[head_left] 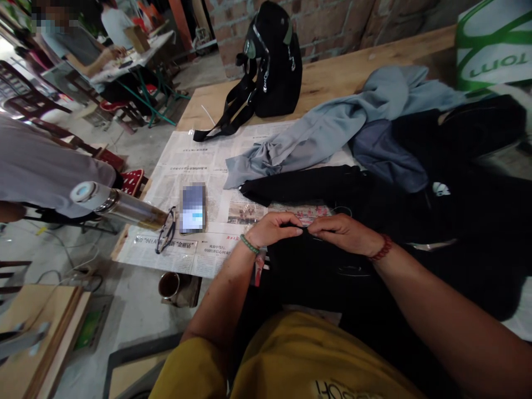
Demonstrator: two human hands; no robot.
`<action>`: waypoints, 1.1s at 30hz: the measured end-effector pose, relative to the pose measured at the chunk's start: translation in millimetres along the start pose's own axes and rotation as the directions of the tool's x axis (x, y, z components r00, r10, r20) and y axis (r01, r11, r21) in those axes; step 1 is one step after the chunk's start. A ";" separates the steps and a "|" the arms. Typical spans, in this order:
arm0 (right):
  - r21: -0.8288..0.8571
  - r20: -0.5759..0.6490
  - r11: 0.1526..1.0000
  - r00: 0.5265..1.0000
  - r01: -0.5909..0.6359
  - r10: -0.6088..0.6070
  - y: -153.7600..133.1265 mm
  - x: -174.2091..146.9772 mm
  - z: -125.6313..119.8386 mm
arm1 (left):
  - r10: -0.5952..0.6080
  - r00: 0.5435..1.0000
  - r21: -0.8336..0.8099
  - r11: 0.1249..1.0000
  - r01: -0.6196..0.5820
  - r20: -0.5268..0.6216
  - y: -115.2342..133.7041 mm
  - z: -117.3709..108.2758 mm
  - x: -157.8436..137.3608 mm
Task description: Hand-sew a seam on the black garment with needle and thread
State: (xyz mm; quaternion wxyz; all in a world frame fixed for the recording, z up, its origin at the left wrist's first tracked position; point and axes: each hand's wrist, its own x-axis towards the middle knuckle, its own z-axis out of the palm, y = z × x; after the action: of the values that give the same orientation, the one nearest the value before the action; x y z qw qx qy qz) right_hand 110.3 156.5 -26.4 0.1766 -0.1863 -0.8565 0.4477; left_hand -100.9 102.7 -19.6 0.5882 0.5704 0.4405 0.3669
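Both hands meet above the near edge of the wooden table (224,102), bent over a black cloth (299,269) that covers that edge in front of the person. The left hand (277,228) pinches the cloth's upper border between thumb and forefinger; the right hand (344,233) pinches it just beside, probably so the short stretch between stays taut and steady. A thin pale loop (346,209) shows beyond the right fingers (perhaps thread, though it is too fine to tell).

Newspaper (187,149) lines the table, likely to keep the fabric off bare wood. Toward the left edge sit a phone (192,208), glasses (167,231) and a bottle (133,206), seemingly set aside yet within reach. A grey garment (316,133) and a black sleeve (303,185) lie beyond the hands; a black bag (276,66) stands near the far edge.
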 end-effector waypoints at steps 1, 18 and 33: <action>-0.009 -0.003 1.000 1.000 0.004 -0.004 -1.5 0.3 0.4 | 0.012 1.000 0.005 1.000 -0.012 -0.005 -0.7 0.6 0.2; -0.085 -0.245 0.996 0.969 0.006 -0.027 0.2 5.5 5.7 | 0.012 0.994 -0.034 0.999 -0.016 -0.112 1.3 3.3 1.3; -0.072 -0.098 0.997 0.995 0.023 -0.030 2.0 6.0 4.2 | -0.041 0.995 -0.073 0.997 0.034 -0.097 6.1 4.5 1.4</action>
State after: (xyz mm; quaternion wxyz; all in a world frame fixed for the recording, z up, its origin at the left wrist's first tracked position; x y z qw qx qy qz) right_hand 103.5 157.5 -29.5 0.2182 -0.2029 -0.8645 0.4049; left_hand -95.8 103.0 -13.8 0.5927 0.5220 0.4660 0.3990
